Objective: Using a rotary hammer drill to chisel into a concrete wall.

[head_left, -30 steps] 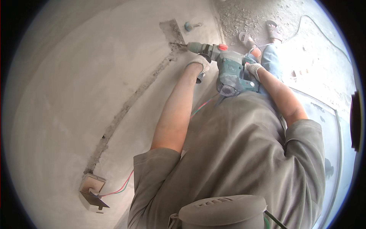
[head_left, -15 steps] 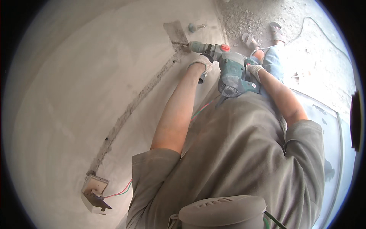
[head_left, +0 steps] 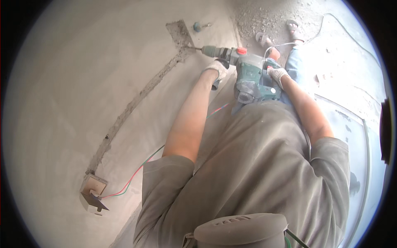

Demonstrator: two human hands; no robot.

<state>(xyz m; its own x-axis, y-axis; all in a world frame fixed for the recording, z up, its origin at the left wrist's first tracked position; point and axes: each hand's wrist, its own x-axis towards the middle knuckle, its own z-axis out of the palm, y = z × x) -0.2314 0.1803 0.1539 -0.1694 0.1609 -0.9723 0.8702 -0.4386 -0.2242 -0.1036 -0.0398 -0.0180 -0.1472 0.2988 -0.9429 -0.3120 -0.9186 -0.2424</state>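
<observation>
I hold a green rotary hammer drill (head_left: 250, 76) with a red knob, level against a grey plastered wall. My gloved left hand (head_left: 217, 69) grips its side handle just behind the chuck. Around the rear grip is my gloved right hand (head_left: 276, 74). The bit tip sits in a rough chiselled patch (head_left: 180, 35) at the end of a long cut groove (head_left: 136, 103) in the wall.
The groove runs down to an open wall box (head_left: 93, 192) with red and green wires (head_left: 132, 180) trailing out. A small round fitting (head_left: 197, 27) sticks from the wall near the patch. Rubble (head_left: 264, 18) lies on the floor by my sandalled feet (head_left: 264, 41). A white cord (head_left: 275, 46) leaves the drill.
The view has shifted slightly; the drill and both hands stay on the chiselled patch, with the bit pressed at nearly the same spot.
</observation>
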